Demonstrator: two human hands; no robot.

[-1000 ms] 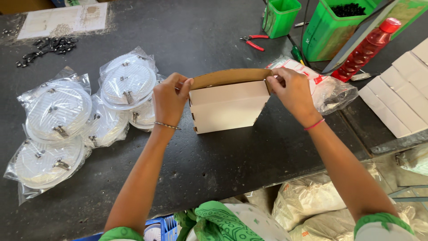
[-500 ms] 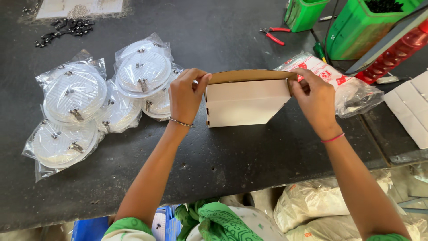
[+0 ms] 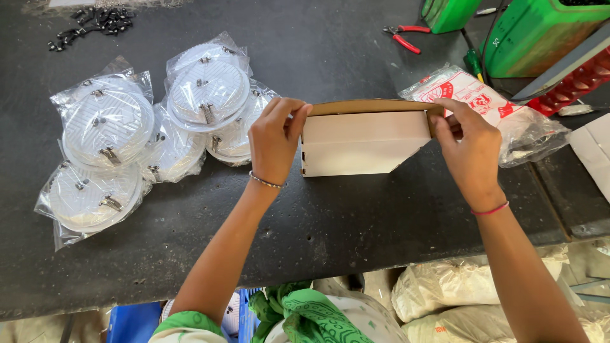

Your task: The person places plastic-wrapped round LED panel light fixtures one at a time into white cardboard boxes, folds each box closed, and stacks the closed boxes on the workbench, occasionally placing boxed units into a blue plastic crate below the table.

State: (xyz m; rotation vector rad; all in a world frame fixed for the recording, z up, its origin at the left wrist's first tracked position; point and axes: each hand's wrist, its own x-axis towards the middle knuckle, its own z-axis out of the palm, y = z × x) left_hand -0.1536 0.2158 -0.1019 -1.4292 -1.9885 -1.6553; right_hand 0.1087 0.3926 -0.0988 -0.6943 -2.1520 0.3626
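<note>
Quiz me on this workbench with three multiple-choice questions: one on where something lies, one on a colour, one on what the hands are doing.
1. Where do the bagged white discs lie relative to the box?
A. On the left hand's side
B. On the right hand's side
C. Inside it

2. What colour are the handles of the pliers?
A. Blue
B. Red
C. Yellow

3. How is the box held?
A. Left hand only
B. Right hand only
C. Both hands, one at each end

Answers:
1 A, the discs sit on the table beyond the left hand.
2 B, both handles show red near the green bins.
3 C, fingers grip the brown flap at both ends.
</note>
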